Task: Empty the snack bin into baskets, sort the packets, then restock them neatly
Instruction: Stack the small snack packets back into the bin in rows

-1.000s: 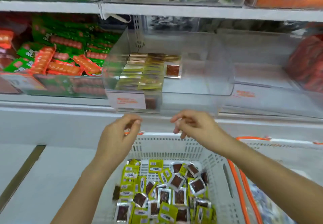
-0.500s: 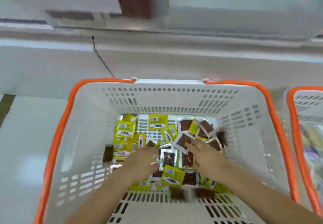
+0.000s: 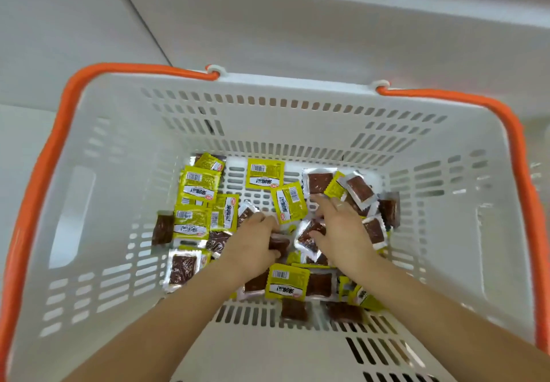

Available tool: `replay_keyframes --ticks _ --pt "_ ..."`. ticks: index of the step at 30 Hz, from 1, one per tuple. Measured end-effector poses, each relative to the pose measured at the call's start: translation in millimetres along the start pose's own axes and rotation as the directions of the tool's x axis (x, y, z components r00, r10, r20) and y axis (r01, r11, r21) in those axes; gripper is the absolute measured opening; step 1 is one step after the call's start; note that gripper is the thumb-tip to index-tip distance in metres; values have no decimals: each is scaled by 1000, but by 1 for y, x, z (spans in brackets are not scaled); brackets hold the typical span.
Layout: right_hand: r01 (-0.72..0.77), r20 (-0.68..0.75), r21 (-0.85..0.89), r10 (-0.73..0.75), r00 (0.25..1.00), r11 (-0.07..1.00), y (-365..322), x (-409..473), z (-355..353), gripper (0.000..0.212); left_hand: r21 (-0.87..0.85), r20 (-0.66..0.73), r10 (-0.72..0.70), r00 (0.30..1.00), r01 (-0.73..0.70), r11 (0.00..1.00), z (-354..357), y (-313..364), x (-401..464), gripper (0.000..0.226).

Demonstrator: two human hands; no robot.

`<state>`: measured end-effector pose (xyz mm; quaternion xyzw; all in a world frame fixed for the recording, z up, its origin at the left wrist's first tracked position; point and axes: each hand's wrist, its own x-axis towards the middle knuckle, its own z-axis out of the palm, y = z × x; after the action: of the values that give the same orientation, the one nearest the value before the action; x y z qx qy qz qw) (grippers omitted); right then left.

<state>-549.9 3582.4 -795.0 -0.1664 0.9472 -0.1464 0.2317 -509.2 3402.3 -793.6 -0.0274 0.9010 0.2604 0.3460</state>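
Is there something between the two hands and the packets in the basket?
Nothing visible. Both hands are already down among the loose packets in the white basket: the left hand grips a brown packet, and the right hand rests on a clear-fronted brown packet.

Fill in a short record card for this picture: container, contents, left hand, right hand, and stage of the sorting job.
Container: white slotted plastic basket with orange handles
Contents: small yellow foil snack packets and clear packets showing brown snack, mixed loosely on the basket floor
Left hand: down among the packets, fingers curled round a brown packet
Right hand: fingers spread over the packets, touching them
Stage: packets unsorted, colours still mixed
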Motion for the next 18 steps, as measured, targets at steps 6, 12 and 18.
replay_keyframes --ticks 6,12,18 --pt "1 119 10 -2 993 1000 -2 -8 0 41 -389 11 -189 982 179 904 -29 -15 1 35" --pt "82 236 -191 -35 971 978 -8 -13 2 67 -737 113 -278 954 268 621 -43 -14 1 45" --pt "-208 90 374 188 978 904 -7 -7 -14 25 -867 151 -321 935 281 411 -42 -18 0 27"
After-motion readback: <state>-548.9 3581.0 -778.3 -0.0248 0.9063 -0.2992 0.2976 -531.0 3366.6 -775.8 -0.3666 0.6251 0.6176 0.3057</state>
